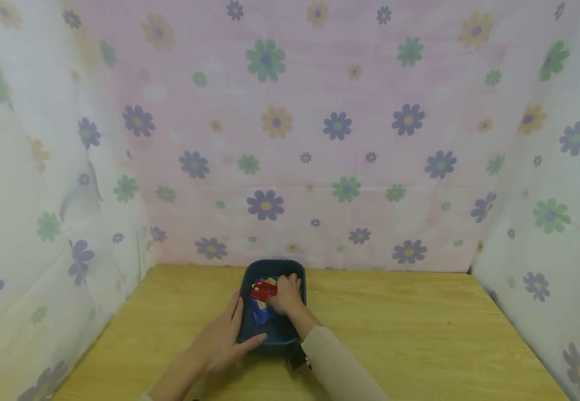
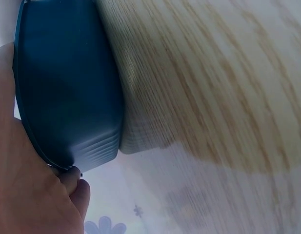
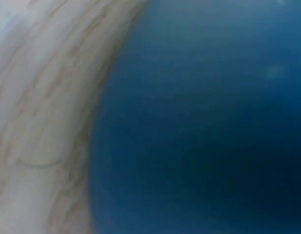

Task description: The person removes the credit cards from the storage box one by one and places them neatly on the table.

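A dark blue tub [image 1: 250, 334] stands on the wooden table [image 1: 395, 334] near the back wall. It holds a red packet [image 1: 263, 290], a blue packet [image 1: 261, 315] and a pale yellow one. My left hand [image 1: 225, 340] holds the tub's near left rim, thumb along the front edge. The left wrist view shows the tub's outer wall [image 2: 67, 92] against my palm [image 2: 23, 195]. My right hand [image 1: 286, 294] is inside the tub, fingers curled onto the red packet. The right wrist view is a blur of blue tub wall [image 3: 204, 126] and table.
Flower-printed cloth [image 1: 290, 139] walls in the table at the back and on both sides. A small dark object [image 1: 296, 359] shows at my right wrist, below the beige sleeve [image 1: 340, 367].
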A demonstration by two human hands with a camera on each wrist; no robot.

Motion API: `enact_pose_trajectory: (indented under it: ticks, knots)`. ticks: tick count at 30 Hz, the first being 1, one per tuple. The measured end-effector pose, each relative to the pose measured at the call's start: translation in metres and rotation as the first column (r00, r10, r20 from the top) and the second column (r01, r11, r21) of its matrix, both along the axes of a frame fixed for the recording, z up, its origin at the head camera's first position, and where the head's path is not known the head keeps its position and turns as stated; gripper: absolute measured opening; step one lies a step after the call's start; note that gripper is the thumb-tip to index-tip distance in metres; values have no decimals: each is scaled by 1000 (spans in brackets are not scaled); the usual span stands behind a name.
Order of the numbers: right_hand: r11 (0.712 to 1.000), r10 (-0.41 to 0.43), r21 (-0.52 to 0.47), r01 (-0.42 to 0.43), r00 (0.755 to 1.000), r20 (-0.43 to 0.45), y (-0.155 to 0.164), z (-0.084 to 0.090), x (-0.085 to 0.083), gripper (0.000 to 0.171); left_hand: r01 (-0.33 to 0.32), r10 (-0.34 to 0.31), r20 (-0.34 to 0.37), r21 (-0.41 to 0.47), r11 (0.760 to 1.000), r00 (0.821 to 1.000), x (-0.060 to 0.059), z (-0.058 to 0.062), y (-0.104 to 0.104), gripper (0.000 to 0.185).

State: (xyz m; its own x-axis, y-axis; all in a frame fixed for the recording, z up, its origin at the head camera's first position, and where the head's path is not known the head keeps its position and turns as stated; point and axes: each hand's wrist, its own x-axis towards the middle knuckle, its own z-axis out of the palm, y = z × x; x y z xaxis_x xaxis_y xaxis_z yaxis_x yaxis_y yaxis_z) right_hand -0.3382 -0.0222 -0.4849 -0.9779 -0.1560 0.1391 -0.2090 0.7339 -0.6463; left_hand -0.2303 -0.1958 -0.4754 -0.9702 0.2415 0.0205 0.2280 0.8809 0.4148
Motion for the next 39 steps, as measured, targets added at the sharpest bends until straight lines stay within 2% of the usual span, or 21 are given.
enact_pose_trajectory:
  ticks: [5,10,17,22,30,39]
  knots:
    - [999,19,44,-18,1000,-10,0,4,1,41,0,0,-5,-12,1000,1000,-1,2,0,114]
    - [995,52,86,-48,997,-52,1,5,2,41,0,0,0,-19,1000,1000,0,2,1,114]
    - [994,107,-16,-109,992,-68,2,2,2,32,-6,6,-7,-11,1000,1000,1,2,1,115]
    - [985,160,-55,-165,983,-86,0,0,-1,36,-6,6,-7,-11,1000,1000,0,2,1,115]
    - [967,143,-201,-157,986,-84,2,-2,-2,47,-3,3,-7,-13,1000,1000,0,-1,0,116]
    - [955,101,-273,-116,993,-68,2,1,-4,50,0,0,-2,-17,1000,1000,-1,1,0,115]
